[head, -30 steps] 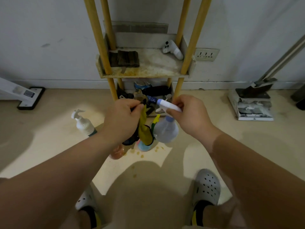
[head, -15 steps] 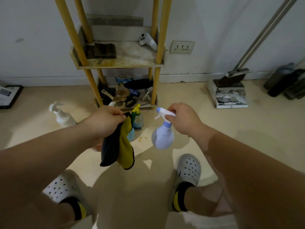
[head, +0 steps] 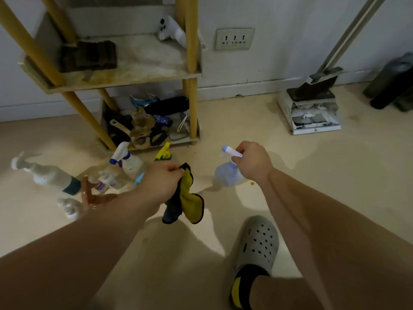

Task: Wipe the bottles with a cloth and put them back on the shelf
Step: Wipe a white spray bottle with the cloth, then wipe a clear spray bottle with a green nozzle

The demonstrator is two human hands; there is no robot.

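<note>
My right hand (head: 251, 163) grips the head of a pale blue spray bottle (head: 226, 175), which hangs just above the floor. A yellow and dark cloth (head: 187, 198) dangles from my left hand (head: 162, 182), which grips its top. Several other bottles stand on the floor to the left: a white pump bottle (head: 49, 176), a clear spray bottle with a blue trigger (head: 129, 162), a small bottle with a purple label (head: 107, 180) and a yellow-capped one (head: 163, 152). The wooden shelf (head: 125, 74) stands behind them against the wall.
The shelf's lower tier (head: 145, 124) is packed with clutter. A dark folded cloth (head: 88, 55) and a white controller (head: 171, 30) lie on the upper tier. A dustpan with a broom (head: 310, 108) leans at the right wall. My grey clog (head: 257, 247) is below my right arm.
My hands have drawn apart: the cloth came off the spray bottle and both dropped lower. The view swung right, and the floor bottles now show to the left.
</note>
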